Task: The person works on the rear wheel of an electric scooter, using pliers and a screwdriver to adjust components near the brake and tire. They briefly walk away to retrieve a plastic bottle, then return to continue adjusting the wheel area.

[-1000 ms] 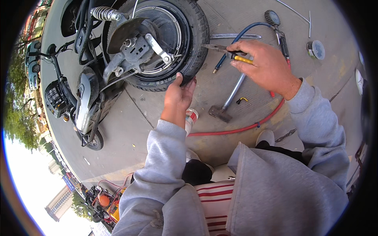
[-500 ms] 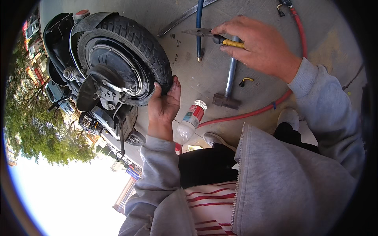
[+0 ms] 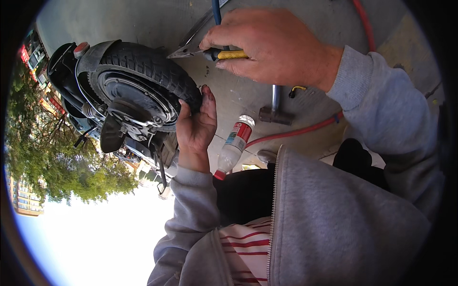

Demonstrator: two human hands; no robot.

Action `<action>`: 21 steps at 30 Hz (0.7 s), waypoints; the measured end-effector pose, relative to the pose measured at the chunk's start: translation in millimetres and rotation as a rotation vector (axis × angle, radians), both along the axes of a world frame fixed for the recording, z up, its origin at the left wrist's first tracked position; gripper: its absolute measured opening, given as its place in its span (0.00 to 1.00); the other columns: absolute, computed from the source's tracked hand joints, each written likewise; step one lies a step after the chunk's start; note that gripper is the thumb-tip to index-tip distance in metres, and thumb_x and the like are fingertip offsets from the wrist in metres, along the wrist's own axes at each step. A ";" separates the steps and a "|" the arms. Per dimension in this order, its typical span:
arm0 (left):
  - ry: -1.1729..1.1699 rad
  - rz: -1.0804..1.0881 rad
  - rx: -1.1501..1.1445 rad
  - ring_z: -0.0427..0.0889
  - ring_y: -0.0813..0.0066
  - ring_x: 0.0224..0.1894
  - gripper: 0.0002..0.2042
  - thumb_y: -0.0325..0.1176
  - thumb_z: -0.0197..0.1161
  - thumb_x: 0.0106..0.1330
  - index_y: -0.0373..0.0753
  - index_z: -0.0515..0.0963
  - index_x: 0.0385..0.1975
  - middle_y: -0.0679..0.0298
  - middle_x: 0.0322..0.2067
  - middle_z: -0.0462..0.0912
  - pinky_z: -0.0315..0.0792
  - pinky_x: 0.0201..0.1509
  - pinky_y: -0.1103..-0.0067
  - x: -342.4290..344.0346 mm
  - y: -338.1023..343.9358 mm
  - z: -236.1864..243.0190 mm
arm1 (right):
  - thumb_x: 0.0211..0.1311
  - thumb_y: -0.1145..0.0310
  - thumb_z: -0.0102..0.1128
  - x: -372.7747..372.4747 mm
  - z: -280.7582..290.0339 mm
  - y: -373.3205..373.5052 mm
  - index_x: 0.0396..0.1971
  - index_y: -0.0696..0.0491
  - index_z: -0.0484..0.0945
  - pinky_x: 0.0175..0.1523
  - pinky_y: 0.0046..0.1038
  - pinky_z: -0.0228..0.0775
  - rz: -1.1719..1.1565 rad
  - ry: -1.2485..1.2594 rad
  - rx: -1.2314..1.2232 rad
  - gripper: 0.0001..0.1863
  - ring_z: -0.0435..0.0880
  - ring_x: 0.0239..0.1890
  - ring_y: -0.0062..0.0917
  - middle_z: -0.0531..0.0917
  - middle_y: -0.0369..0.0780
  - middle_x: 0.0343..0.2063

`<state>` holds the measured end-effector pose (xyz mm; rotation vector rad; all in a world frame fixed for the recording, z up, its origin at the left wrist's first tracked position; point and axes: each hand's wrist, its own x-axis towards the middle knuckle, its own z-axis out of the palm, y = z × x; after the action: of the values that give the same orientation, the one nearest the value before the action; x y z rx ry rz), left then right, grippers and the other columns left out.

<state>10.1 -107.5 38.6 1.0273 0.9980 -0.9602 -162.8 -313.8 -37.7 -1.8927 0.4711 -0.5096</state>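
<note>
A scooter's rear wheel with a black knobbly tyre (image 3: 157, 71) is at the upper left. My left hand (image 3: 196, 126) is closed on the tyre's near edge, thumb by the sidewall and fingers along the tread. In my right hand (image 3: 281, 47) are long-nose pliers (image 3: 231, 55) with yellow and black handles. The plier jaws point left, close to the tyre's tread in the picture; whether they touch it I cannot tell. Below my right hand lies a hammer (image 3: 276, 116) on the ground, its handle partly hidden. A small bent yellow-and-black piece (image 3: 296, 90) is beside it.
A clear plastic bottle (image 3: 235, 145) with a red label is near my left wrist. Behind the hammer runs a red hose (image 3: 305, 134). A blue hose (image 3: 216, 10) and a flat metal bar (image 3: 196, 29) lie at the top. The scooter's stand (image 3: 161, 171) juts downward.
My right hand has brought the pliers leftward, nearer the tyre. My left hand keeps its hold on the tyre. The whole view has shifted slightly.
</note>
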 end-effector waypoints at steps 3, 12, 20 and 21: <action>0.031 -0.048 -0.065 0.75 0.54 0.60 0.25 0.46 0.46 0.76 0.29 0.65 0.59 0.46 0.57 0.74 0.71 0.65 0.60 1.3 -0.6 0.1 | 0.54 0.63 0.67 4.5 6.8 5.7 0.42 0.47 0.82 0.39 0.32 0.75 0.112 -0.015 0.018 0.14 0.83 0.36 0.30 0.81 0.36 0.32; 0.021 -0.162 -0.132 0.74 0.61 0.60 0.19 0.40 0.39 0.77 0.39 0.68 0.60 0.56 0.58 0.74 0.67 0.67 0.65 -1.9 -5.8 -1.3 | 0.49 0.65 0.66 39.4 49.8 45.4 0.32 0.53 0.85 0.29 0.26 0.78 0.343 0.056 -0.237 0.11 0.81 0.36 0.28 0.81 0.42 0.34; -0.007 -0.183 -0.324 0.73 0.60 0.60 0.22 0.44 0.34 0.79 0.36 0.68 0.58 0.55 0.56 0.74 0.69 0.66 0.66 -7.7 3.0 -2.1 | 0.50 0.66 0.63 49.4 58.6 76.8 0.35 0.53 0.85 0.29 0.23 0.75 0.132 0.063 -0.376 0.13 0.78 0.40 0.31 0.82 0.44 0.39; 0.018 -0.171 -0.386 0.73 0.60 0.59 0.23 0.45 0.33 0.79 0.35 0.67 0.58 0.54 0.55 0.74 0.69 0.65 0.66 -7.4 3.4 -1.9 | 0.51 0.66 0.63 49.0 60.5 78.8 0.36 0.53 0.85 0.28 0.22 0.75 0.121 0.076 -0.416 0.13 0.78 0.40 0.30 0.81 0.44 0.39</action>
<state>2.7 -104.1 36.7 0.7872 0.7087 -1.2489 -113.8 -235.0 22.8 -2.3307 0.3125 -0.4825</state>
